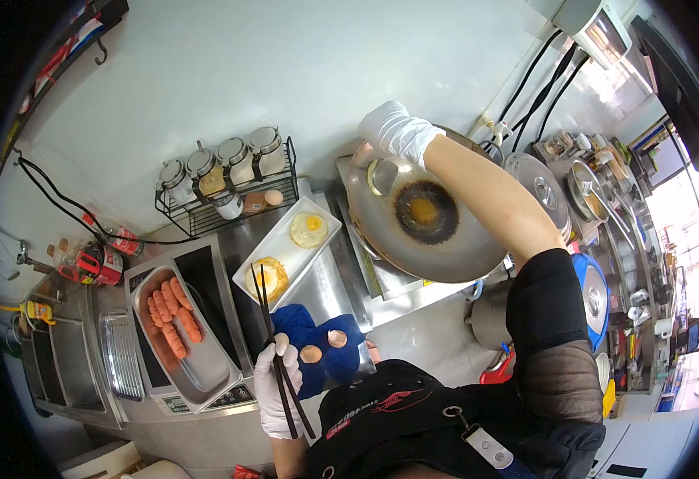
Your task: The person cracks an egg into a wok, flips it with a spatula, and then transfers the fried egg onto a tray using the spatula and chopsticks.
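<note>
My gloved left hand (278,391) is closed around dark chopsticks (268,323), whose tips reach over a fried egg (270,278) on a white rectangular tray (298,275). A pale rounded piece, egg or shell, is at its fingertips. A second fried egg (309,229) lies on the tray. My gloved right hand (401,132) is curled above the far left rim of a large round pan (461,259); its grip is partly hidden. Just below it is a small clear, round-rimmed object (382,177). A dark ring with a yellowish centre (424,211) marks the pan.
Eggshells (337,338) lie on a blue cloth (294,319). At left, a metal tray (214,371) holds sausages (175,307). A wire rack (194,217) carries jars (234,156) and an egg (274,197). Lidded pots (539,190) stand at right.
</note>
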Demonstrator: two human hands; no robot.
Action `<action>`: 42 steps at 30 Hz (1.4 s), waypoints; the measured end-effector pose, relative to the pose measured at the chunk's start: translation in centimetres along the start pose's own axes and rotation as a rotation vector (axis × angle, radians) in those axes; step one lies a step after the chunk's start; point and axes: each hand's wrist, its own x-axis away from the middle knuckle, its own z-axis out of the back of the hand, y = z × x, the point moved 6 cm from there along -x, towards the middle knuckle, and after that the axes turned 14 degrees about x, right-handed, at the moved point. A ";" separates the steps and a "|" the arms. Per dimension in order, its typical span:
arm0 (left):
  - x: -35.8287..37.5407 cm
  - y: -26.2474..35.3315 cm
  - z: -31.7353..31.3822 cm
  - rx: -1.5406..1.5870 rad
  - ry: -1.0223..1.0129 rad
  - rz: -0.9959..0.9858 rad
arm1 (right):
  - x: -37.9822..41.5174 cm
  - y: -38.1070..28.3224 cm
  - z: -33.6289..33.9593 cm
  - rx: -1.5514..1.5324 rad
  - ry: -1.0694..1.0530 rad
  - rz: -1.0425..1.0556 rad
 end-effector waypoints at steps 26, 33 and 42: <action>-0.2 0.1 -0.5 -0.032 -0.004 -0.015 | 0.0 -0.4 0.8 0.022 0.033 0.057; -0.1 0.1 -0.5 -0.012 -0.017 0.022 | -0.8 2.0 -0.6 0.040 0.089 0.005; -0.1 -0.2 -0.4 -0.021 -0.007 0.007 | 0.0 4.5 -2.1 0.019 0.021 -0.031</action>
